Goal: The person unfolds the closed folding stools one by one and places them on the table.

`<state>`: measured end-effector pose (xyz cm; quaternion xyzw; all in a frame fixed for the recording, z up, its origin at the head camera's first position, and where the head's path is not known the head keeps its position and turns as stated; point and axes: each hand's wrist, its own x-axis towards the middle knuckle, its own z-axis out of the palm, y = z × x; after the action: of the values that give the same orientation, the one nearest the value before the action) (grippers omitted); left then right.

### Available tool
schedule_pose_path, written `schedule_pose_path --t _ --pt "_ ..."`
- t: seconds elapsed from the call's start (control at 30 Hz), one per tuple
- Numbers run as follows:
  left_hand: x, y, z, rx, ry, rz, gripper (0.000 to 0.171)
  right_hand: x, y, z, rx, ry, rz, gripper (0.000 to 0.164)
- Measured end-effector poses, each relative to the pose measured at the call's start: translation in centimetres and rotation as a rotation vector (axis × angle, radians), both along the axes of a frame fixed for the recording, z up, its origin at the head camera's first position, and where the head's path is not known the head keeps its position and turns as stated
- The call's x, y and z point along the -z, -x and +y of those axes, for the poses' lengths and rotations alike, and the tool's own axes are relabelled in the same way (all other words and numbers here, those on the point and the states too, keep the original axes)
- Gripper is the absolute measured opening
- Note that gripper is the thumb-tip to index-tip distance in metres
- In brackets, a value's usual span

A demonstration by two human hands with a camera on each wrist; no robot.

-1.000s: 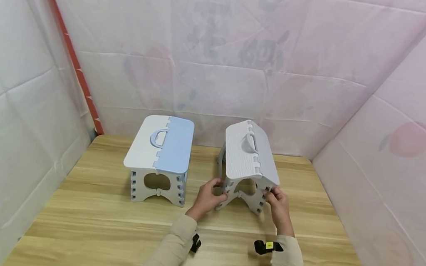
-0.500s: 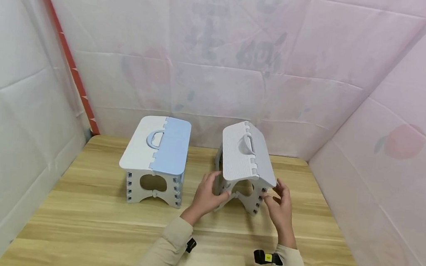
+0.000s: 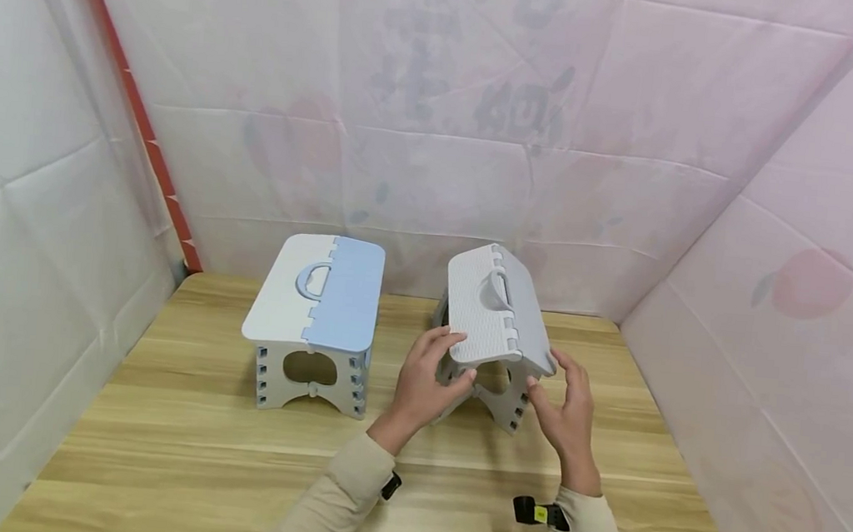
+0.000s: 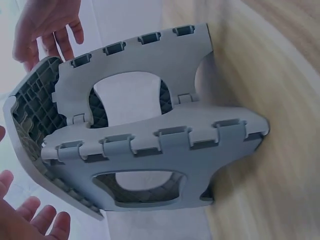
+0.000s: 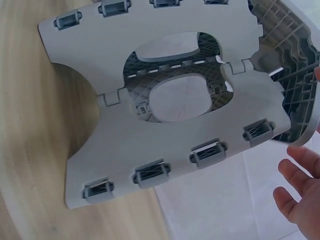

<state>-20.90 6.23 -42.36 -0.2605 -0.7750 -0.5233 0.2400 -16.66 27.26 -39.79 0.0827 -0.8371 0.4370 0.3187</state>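
Note:
A light grey folding step stool (image 3: pixel 477 312) stands on the wooden table in the head view, its hinged top bent into a ridge along the middle and its end panel partly folded. My left hand (image 3: pixel 420 389) is at the top's near left corner, fingertips overlapping its edge, thumb held apart. On the opposite side my right hand (image 3: pixel 567 411) has its relaxed fingers right at the top's lower right edge. The left wrist view shows the ribbed underside of the grey stool (image 4: pixel 135 125) between both hands. Relaxed fingertips (image 5: pixel 287 200) lie just below the top's edge in the right wrist view.
A second folding stool (image 3: pixel 349 293), white and blue, stands fully unfolded with a flat top to the left. The wooden table (image 3: pixel 230 468) runs back to a pale printed sheet (image 3: pixel 433 183), with similar sheets at both sides.
Both hands have left the grey stool's side panels and risen to the edges of its top, the left one reaching over the corner. The stool stays bent in place.

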Motion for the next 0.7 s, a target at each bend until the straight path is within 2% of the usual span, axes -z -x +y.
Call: schedule_pose_path --t 0.1,0.27,0.53,0.7 --pt "-0.3 0.2 0.2 -0.022 0.024 0.076 0.043 0.8 0.8 0.8 0.004 -0.045 0.028 0.053" --pt "-0.9 0.7 0.6 0.000 0.038 0.151 0.037 0.6 1.6 0.9 -0.018 -0.090 0.102 0.049" --pt "-1.2 0.9 1.4 0.002 0.069 0.193 0.028 -0.7 2.4 -0.3 -0.072 -0.102 0.171 0.043" --pt "-1.3 0.9 1.8 0.010 0.107 0.229 0.018 -0.9 2.8 -0.8 -0.077 -0.165 0.172 0.036"
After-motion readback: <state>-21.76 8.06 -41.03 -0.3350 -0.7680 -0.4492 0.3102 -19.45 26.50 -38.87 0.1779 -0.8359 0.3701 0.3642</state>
